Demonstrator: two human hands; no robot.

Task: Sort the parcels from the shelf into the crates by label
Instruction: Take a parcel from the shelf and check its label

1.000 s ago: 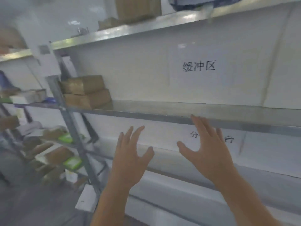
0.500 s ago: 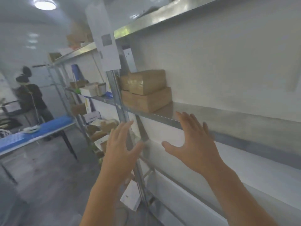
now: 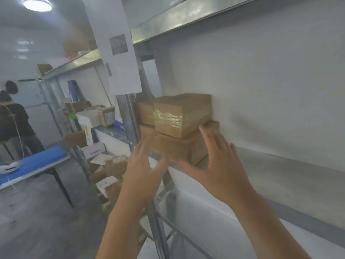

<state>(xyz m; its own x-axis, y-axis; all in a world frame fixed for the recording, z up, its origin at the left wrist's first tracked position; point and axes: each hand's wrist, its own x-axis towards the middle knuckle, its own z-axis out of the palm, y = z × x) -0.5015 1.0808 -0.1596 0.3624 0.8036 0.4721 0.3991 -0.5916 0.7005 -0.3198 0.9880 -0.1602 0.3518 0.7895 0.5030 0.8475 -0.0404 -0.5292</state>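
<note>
Bare steel shelf against white wall, both grips spread apart, empty.

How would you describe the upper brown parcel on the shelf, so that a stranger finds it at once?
Start at the metal shelf along the white wall and follow it left to its upright post. Two brown parcels are stacked beside it. The upper parcel is smaller than the lower parcel, with shiny clear tape on its front.

Lower parcel is being partly covered by the motion-blurred left hand; labels are being lost (too blurry); forearms cropped at bottom.
</note>
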